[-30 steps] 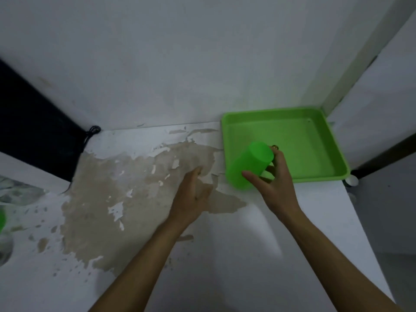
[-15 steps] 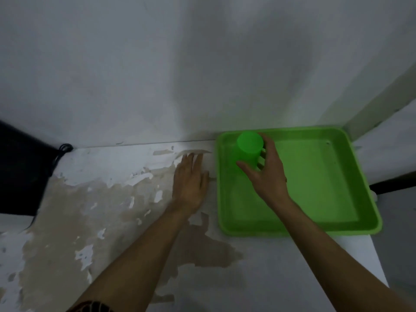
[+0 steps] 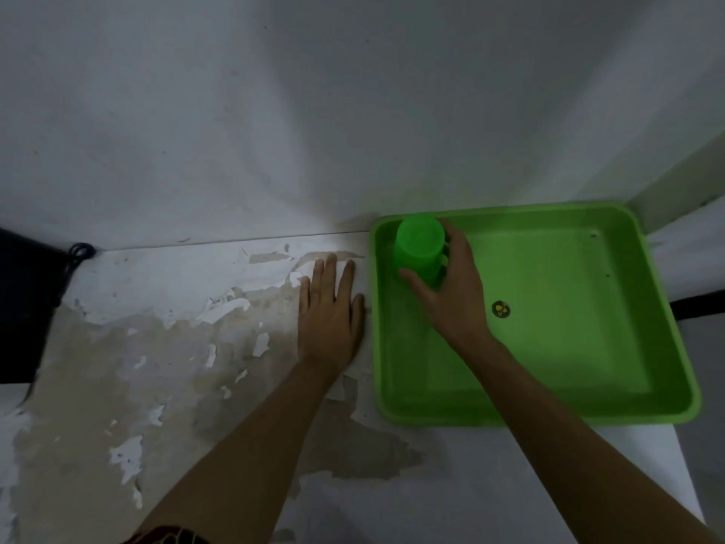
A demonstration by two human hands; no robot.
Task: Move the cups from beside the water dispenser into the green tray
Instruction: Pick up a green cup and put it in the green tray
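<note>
A green plastic cup (image 3: 419, 247) stands upside down in the far left corner of the green tray (image 3: 569, 394). My right hand (image 3: 451, 292) wraps its near side, thumb on the left and fingers on the right, where the cup's handle is partly hidden. My left hand (image 3: 331, 312) lies flat on the counter just left of the tray's rim, fingers apart, holding nothing. A small round dark sticker (image 3: 501, 309) sits on the tray floor near my right wrist.
The white counter (image 3: 157, 367) has large peeled, stained patches and ends at a white wall behind. A dark object with a black cord (image 3: 78, 255) is at the far left. The counter's right edge runs just past the tray.
My right hand has carried the cup from over the tray's near left rim to its far left corner, turning it bottom up. My left hand slid forward to lie flat beside the tray.
</note>
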